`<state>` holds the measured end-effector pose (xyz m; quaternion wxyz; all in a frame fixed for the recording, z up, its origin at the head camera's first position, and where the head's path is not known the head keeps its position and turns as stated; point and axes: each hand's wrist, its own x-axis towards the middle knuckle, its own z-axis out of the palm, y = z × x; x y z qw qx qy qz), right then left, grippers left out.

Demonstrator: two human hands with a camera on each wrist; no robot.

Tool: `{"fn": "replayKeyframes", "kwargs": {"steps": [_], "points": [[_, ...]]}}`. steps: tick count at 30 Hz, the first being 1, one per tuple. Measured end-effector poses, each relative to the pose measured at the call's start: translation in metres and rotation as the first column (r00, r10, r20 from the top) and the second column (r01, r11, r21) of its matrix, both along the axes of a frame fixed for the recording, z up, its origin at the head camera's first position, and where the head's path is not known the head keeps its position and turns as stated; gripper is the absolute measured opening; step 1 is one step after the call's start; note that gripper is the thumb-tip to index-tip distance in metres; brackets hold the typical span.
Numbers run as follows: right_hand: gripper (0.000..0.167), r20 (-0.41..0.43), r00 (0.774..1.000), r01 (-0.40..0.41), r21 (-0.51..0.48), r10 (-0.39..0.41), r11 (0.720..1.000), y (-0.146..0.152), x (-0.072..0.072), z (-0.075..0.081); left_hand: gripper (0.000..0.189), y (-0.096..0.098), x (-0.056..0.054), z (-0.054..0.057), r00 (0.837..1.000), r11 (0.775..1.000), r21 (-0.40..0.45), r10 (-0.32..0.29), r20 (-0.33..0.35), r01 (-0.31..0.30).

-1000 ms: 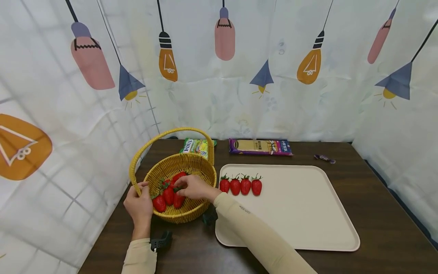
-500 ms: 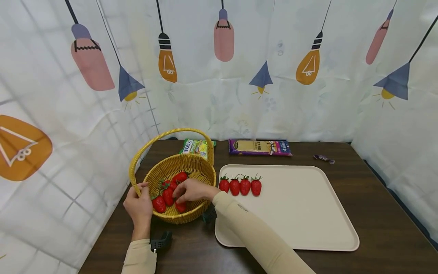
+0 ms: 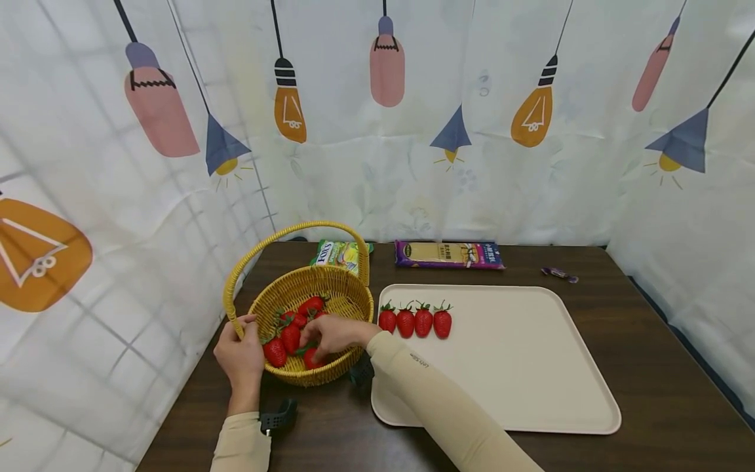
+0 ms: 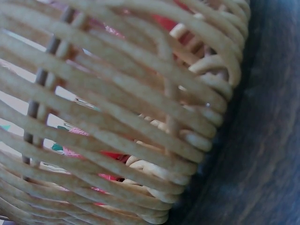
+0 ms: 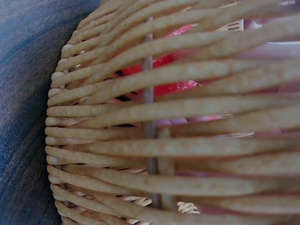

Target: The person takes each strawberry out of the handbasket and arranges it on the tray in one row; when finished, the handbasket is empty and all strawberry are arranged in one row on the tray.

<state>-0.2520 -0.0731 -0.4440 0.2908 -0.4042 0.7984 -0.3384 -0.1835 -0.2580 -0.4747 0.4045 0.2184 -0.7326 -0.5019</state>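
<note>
A yellow woven basket holds several red strawberries with green leaves. At its left side my left hand grips the base of the tall handle. My right hand reaches inside over the right rim, its thumb and fingers bent round a strawberry near the front wall. In the left wrist view, basket weave fills most of the picture, with bits of red behind it. The right wrist view likewise looks through the weave at a red strawberry; both hands are hidden there.
Right of the basket lies a cream tray, with a row of several strawberries at its upper left. Along the table's back are a green snack bag, a purple packet and a small wrapped candy. Patterned curtains enclose the table.
My right hand has shifted slightly toward the front of the basket, and the strawberry at its fingers has moved down and turned. My left hand keeps its hold on the handle.
</note>
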Motion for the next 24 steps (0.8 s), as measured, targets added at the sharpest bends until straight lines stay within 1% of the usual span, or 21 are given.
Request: {"fn": "replayKeyframes", "kwargs": {"steps": [2,7,10,15,19,24], "points": [[0.031,-0.012,1.0,-0.017,0.012,0.018,1.0,0.0006,-0.0003,-0.0009,0.02,0.0002,-0.0002,-0.0001,1.0,1.0,-0.001,0.001,0.004,-0.001],[0.031,-0.061,0.994,-0.093,0.051,0.096,0.994,0.0009,-0.0014,-0.0031,0.021,0.0007,0.0,-0.0001,1.0,1.0,0.0,-0.002,0.009,0.002],[0.032,-0.066,0.991,-0.111,0.056,0.115,0.992,0.0006,-0.0016,-0.0038,0.02,0.0006,0.0001,0.0,1.0,1.0,-0.003,-0.002,0.008,0.002],[0.033,-0.041,0.993,-0.105,0.033,0.106,0.994,0.0006,-0.0002,-0.0018,0.02,-0.0001,-0.0003,-0.0002,1.0,1.0,-0.008,-0.002,0.004,0.002],[0.031,-0.013,0.995,-0.098,-0.015,0.098,0.995,0.0009,0.0008,0.0005,0.021,-0.0005,-0.0004,-0.0007,1.0,1.0,-0.007,-0.002,0.006,0.002],[0.032,0.071,0.995,-0.068,-0.092,0.074,0.993,0.0021,0.0008,0.0005,0.02,-0.0002,-0.0002,-0.0005,1.0,1.0,0.001,-0.003,0.01,0.003]]}}
